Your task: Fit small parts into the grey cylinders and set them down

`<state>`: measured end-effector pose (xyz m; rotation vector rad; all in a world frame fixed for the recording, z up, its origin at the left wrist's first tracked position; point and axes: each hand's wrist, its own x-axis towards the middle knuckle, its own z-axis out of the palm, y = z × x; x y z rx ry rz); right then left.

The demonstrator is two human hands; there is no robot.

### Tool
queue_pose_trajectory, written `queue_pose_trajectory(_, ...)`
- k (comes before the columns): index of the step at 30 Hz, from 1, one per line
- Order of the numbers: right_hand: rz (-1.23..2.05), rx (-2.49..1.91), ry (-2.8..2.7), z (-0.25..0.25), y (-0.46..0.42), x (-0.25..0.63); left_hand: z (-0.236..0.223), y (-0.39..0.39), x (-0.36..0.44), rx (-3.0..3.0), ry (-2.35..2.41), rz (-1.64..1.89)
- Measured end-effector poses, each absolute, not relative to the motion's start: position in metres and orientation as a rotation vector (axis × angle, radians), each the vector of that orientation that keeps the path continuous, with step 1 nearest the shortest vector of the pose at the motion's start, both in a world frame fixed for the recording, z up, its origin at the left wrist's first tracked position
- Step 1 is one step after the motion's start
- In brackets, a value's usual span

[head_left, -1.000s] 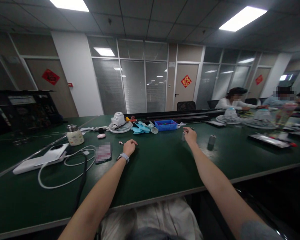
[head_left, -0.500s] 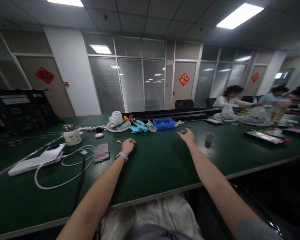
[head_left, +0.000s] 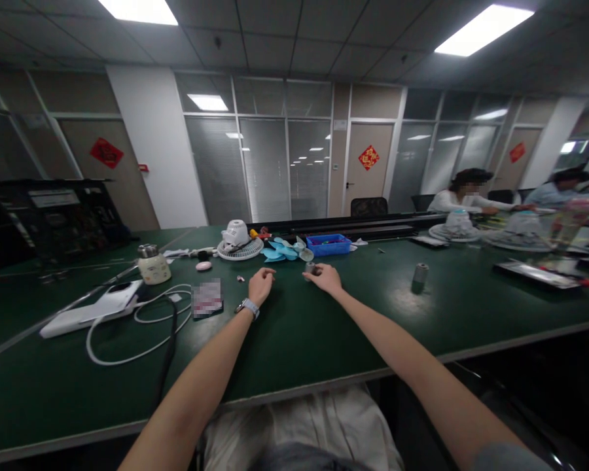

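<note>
My right hand has its thumb and fingers around a small grey metal cylinder, partly hidden by the fingers, in front of the blue fan blades. To its left, my left hand is by the table top with its fingers loosely bent and nothing visible in them; a watch is on that wrist. A second grey cylinder stands upright on the table, right of my right hand. Just left of my left hand lies a small pink-and-white piece.
Beyond my hands are a white fan housing and a blue bin with small parts. At left are a cream flask, a white cable and a phone-sized item. Co-workers sit at far right.
My right hand has moved left across the table, bringing the grey cylinder closer to my left hand. My left hand has stayed nearly in place, while the whole view has shifted slightly.
</note>
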<state>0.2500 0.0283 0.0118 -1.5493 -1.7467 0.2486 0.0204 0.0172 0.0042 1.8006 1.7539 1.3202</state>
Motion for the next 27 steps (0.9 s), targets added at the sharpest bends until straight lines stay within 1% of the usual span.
queue_pose_trajectory(3,0.264,-1.446,-1.863,0.007,0.016,0.21,0.009,0.011,0.035,1.88,1.611,1.413)
queue_pose_trajectory(6,0.24,-1.438,-1.901,0.001,0.01,0.194,0.012,0.006,0.047,1.974,1.562,1.398)
queue_pose_trajectory(10,0.172,-1.434,-1.932,-0.001,0.008,0.194,0.017,0.006,0.051,2.011,1.636,1.368)
queue_pose_trajectory(16,0.157,-1.41,-1.985,0.001,0.006,0.193,0.024,0.011,0.049,1.949,1.699,1.279)
queue_pose_trajectory(20,0.138,-1.393,-1.992,0.001,0.006,0.193,0.029,0.011,0.052,2.075,1.747,1.225)
queue_pose_trajectory(23,0.127,-1.403,-1.985,0.001,0.006,0.194,0.034,0.012,0.05,2.126,1.762,1.255)
queue_pose_trajectory(27,0.152,-1.401,-1.968,0.002,0.005,0.195,0.036,0.017,0.035,1.984,1.841,1.345)
